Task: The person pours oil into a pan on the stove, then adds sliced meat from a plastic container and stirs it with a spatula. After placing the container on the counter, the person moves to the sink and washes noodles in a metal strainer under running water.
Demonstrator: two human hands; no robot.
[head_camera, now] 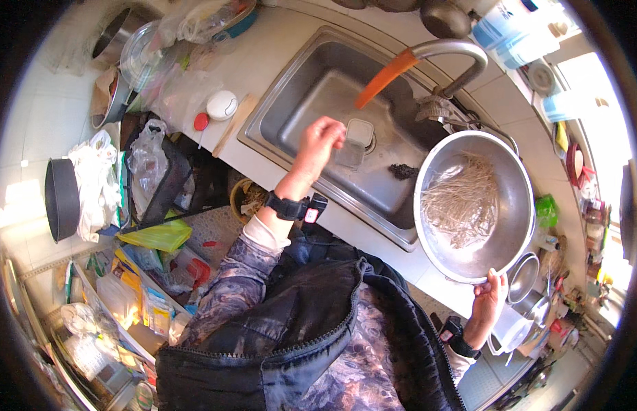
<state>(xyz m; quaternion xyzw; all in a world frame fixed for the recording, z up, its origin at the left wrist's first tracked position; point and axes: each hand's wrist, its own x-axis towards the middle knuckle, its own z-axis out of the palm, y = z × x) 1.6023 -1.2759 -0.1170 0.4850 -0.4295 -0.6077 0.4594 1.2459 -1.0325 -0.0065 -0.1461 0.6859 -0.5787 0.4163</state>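
Observation:
A metal basin (513, 226) with thin, pale, straw-like strands (465, 200) in it is tilted at the sink's right end. My right hand (490, 295) grips its near rim. Over the near part of the stainless steel sink (318, 97) is my left hand (322, 137), fingers curled; whether it holds anything cannot be told. Just beyond its fingertips, a small clear plastic container (359, 132) lies by the drain. A dark clump (402, 171) rests on the sink floor near the basin. The faucet (452, 46) has an orange hose end (385, 77) hanging over the sink.
Left of the sink lie a wooden strip (235, 125), a white round lid (222, 105), a red cap (201, 122) and plastic bags. Metal bowls (524, 277) stand beyond the basin at right. A yellow bin (241, 198) is below the counter; bagged goods fill the lower left.

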